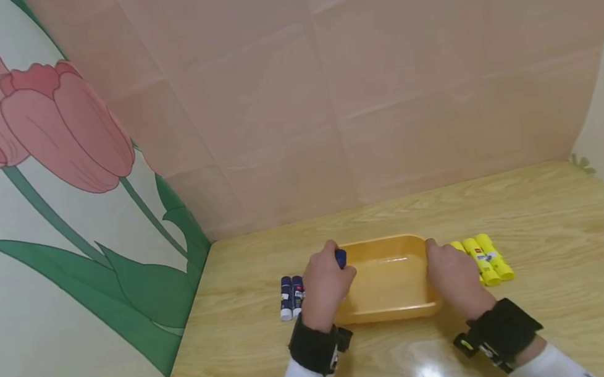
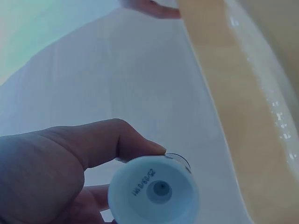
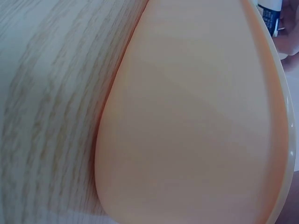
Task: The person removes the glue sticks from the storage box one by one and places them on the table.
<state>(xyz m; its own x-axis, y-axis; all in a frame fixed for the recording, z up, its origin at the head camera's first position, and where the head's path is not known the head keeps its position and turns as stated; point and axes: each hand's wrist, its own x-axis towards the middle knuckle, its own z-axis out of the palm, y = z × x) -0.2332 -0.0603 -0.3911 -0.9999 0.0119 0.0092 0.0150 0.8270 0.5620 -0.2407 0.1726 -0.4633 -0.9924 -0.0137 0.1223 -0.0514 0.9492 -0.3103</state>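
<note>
My left hand (image 1: 325, 285) holds a dark blue glue stick (image 1: 341, 258) by the left end of an orange-yellow plastic tray (image 1: 389, 315). In the left wrist view, the glue stick's round white base (image 2: 152, 196) faces the camera, with the thumb against its side. Over at the tray's right end, my right hand (image 1: 456, 275) grips the rim; most of its fingers are hidden. The tray's wall (image 3: 187, 116) fills much of the right wrist view, where part of the glue stick (image 3: 270, 18) shows beyond the rim.
Dark blue glue sticks with white ends (image 1: 286, 299) lie left of the tray, partly behind my left hand. Several yellow glue sticks (image 1: 488, 259) lie side by side to its right. Behind the wooden table (image 1: 578, 256) hangs a pinkish sheet (image 1: 380, 92).
</note>
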